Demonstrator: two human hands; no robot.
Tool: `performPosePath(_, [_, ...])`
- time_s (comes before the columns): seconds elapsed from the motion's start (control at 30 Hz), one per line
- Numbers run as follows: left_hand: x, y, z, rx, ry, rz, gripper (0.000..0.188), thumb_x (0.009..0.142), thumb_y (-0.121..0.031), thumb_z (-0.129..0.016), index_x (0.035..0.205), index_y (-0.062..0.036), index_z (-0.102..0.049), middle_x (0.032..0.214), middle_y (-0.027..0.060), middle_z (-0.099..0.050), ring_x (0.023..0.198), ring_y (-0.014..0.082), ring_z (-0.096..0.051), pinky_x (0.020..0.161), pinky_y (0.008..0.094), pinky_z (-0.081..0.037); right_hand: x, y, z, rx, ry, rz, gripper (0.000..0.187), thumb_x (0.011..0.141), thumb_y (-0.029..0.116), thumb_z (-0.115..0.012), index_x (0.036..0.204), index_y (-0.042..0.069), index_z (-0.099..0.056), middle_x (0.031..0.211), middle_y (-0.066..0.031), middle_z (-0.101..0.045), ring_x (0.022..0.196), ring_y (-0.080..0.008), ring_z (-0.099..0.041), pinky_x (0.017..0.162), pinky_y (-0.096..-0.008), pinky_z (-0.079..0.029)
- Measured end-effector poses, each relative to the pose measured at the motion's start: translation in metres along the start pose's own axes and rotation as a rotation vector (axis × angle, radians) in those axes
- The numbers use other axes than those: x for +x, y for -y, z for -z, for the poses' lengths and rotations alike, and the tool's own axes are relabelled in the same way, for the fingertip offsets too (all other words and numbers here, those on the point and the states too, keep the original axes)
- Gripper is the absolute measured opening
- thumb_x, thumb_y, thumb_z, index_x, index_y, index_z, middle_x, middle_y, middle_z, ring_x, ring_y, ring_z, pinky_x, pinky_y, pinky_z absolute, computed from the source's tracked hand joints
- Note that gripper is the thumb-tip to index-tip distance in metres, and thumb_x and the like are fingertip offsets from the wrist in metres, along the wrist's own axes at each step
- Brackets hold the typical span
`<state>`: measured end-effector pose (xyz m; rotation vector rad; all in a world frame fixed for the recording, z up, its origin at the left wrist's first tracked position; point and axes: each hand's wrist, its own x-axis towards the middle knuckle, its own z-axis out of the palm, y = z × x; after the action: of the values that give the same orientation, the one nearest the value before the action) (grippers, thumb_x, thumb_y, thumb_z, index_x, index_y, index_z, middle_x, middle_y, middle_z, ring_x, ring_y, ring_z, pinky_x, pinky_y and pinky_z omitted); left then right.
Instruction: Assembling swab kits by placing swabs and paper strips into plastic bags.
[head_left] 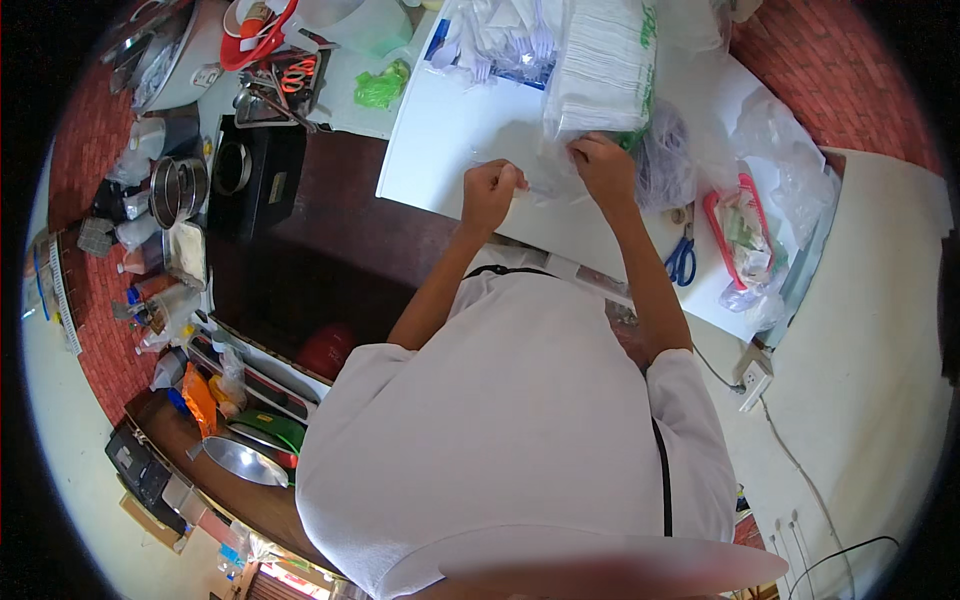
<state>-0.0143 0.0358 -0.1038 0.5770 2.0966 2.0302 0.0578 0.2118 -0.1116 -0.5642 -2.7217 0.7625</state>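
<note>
Over the white tabletop [425, 150], my left hand [488, 195] is closed in a fist, with thin clear plastic [545, 190] showing beside its fingers. My right hand [603, 168] is pinched at the other side of that plastic, just below a clear-wrapped pack of white napkins [603, 80]. How far the plastic runs into either hand is hidden. Left of the pack lie several clear plastic forks [540, 40] and other white pieces. Right of my right hand is a bundle of pale, string-like plastic [665, 155].
Blue-handled scissors [682, 262] and a red-rimmed basket [742, 235] are on the right. A light green plastic bag [382, 85] rests at the back left, near a tray of utensils [283, 88]. A power socket [755, 385] with cords sits beyond the table's right edge.
</note>
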Motion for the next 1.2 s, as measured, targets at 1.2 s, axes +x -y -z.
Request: performPosePath(1.2, [0.084, 0.042, -0.027, 0.146, 0.294, 0.359, 0.020, 0.093, -0.015, -0.053, 0.087, 0.0016, -0.063, 0.072, 0.0164, -0.063, 0.062, 0.0272, -0.061, 0.058, 0.0370, -0.048, -0.007, 0.000, -0.010, 0.103, -0.161, 0.001, 0.006, 0.079, 0.014, -0.066, 0.083, 0.011, -0.069, 0.089, -0.0032, -0.063, 0.079, -0.0261, -0.063, 0.067, -0.0396, -0.049])
